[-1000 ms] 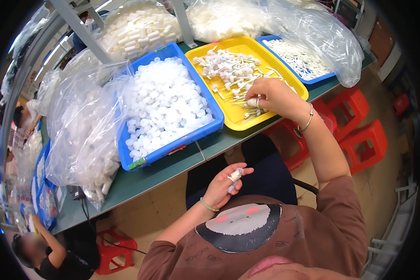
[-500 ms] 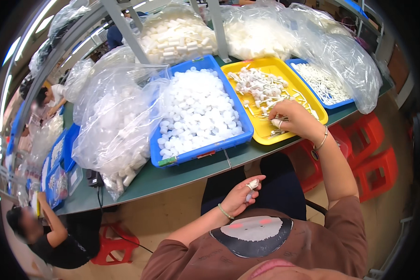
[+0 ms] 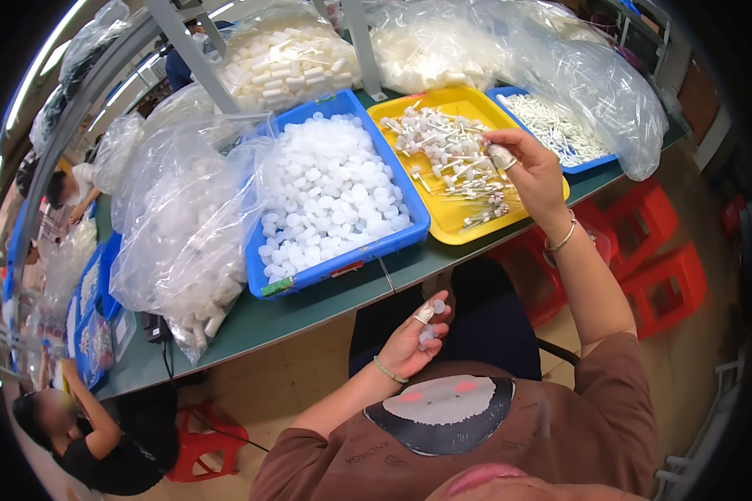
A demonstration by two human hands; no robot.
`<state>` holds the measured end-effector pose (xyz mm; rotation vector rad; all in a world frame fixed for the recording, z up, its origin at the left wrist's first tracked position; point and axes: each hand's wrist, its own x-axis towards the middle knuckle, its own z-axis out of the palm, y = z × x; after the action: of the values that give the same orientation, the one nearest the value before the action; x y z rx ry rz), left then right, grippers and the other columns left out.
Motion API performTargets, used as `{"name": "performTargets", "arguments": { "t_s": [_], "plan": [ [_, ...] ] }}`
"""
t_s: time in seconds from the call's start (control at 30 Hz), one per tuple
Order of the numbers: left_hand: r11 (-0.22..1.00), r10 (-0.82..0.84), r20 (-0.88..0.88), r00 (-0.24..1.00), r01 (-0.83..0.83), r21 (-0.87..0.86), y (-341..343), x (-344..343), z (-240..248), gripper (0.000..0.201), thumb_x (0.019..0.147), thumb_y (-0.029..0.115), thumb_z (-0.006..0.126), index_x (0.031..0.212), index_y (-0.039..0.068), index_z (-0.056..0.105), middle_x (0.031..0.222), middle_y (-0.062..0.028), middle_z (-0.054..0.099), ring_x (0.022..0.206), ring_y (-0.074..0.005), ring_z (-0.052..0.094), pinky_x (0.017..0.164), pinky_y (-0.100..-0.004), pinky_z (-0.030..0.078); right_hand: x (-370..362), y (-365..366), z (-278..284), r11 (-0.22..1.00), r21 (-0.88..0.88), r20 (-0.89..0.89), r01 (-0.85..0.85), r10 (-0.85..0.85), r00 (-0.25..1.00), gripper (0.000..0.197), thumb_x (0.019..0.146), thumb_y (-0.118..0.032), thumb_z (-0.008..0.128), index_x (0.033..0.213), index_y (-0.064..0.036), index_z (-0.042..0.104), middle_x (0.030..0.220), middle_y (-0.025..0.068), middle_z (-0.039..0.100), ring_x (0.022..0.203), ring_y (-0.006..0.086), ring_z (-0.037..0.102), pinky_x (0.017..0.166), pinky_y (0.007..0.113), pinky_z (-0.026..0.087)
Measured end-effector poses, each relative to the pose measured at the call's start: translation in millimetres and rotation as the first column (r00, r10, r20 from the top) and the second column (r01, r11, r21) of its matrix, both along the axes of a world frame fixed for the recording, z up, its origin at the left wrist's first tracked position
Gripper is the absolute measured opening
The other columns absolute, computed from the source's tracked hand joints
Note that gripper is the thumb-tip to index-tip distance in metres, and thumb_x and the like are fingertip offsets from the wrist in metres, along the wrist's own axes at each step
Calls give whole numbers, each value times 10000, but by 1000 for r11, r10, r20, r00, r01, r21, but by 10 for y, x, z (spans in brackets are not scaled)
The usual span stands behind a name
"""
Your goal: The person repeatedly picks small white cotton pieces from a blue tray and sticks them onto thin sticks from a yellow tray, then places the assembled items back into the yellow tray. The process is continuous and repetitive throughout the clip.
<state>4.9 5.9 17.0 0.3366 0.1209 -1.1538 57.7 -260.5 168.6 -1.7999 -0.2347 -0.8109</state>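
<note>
Just below centre frame, the left hand (image 3: pixel 414 338) cups small white caps (image 3: pixel 429 334) in a loose, half-closed grip over the lap, clear of the worktop (image 3: pixel 309 313) edge. The right hand (image 3: pixel 530 171) hovers over the yellow tray (image 3: pixel 464 225), its fingers pinched on a thin white stem piece (image 3: pixel 468 134). Open room lies between the hands.

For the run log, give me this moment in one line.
left hand: holds small white cap | right hand: over yellow tray, picking white stemmed part | blue tray: caps
</note>
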Motion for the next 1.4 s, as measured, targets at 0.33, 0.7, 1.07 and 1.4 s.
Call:
{"name": "performTargets", "arguments": {
  "t_s": [0.33, 0.7, 1.07, 1.4],
  "plan": [
    [998, 50, -51, 997, -51, -21, -17, 62, -81, 331, 961, 177, 512, 1290, 213, 502, 1124, -44, 563, 729, -79, 428, 513, -159, 371, 174, 58, -40, 873, -473, 42, 123, -117, 992, 187, 832, 1, 555, 1004, -24, 623, 958, 117, 649, 869, 258, 624, 776, 297, 495],
    [991, 108, 61, 992, -103, -83, 10, 65, -14, 382, 974, 215, 498, 1350, 174, 442, 1055, -22, 534, 695, -68, 414, 516, -157, 351, -552, 478, 16, 918, -392, -89, -64, 31, 996, 192, 834, 12, 529, 1015, -17, 586, 922, 104, 627, 811, 204, 620, 742, 308, 488],
    [983, 135, 115, 984, -118, -143, 20, 50, 11, 372, 972, 283, 498, 1335, 209, 468, 1071, -33, 526, 725, -78, 425, 535, -158, 396, -1105, 976, -783, 953, -298, -196, -62, 3, 981, 248, 720, 49, 664, 945, -36, 607, 809, 103, 611, 696, 251, 596, 579, 327, 469],
    [987, 159, 166, 973, -152, -58, 16, 47, 19, 372, 967, 253, 511, 1332, 190, 469, 1076, -22, 531, 721, -76, 422, 528, -157, 373, -1097, 1006, -849, 924, -382, -166, -30, -37, 985, 256, 701, 43, 677, 932, -29, 594, 814, 107, 616, 723, 278, 608, 614, 346, 493]
  ]
}}
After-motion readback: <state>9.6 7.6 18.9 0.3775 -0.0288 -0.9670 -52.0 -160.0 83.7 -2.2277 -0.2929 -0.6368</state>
